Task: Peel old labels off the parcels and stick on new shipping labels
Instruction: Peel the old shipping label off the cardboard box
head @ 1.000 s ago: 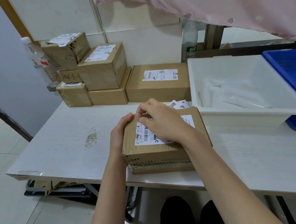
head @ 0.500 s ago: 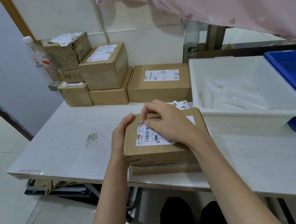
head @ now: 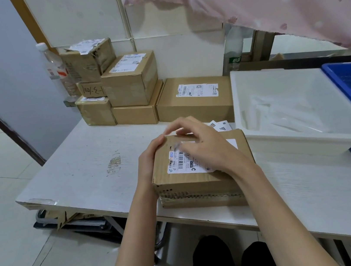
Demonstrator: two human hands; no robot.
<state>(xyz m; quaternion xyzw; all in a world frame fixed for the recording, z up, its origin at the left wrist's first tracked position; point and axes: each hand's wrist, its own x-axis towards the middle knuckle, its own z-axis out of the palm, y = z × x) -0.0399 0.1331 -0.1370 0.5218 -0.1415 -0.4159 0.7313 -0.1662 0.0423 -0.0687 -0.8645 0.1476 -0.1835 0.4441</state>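
Stacked cardboard boxes [head: 131, 87] line the wall behind; a white tray [head: 308, 142] sits right. The parcel [head: 197, 182] lies on the counter [head: 73, 171] before you. Your left hand [head: 149, 161] grips its left edge; your right hand [head: 203, 144], fingers curled, pinches its label [head: 182, 161] corner.

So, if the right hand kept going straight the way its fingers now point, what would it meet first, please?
Probably the left hand: the right hand lies over the box with its fingers aimed left at the far corner, where the left hand grips. Depth is hard to judge.
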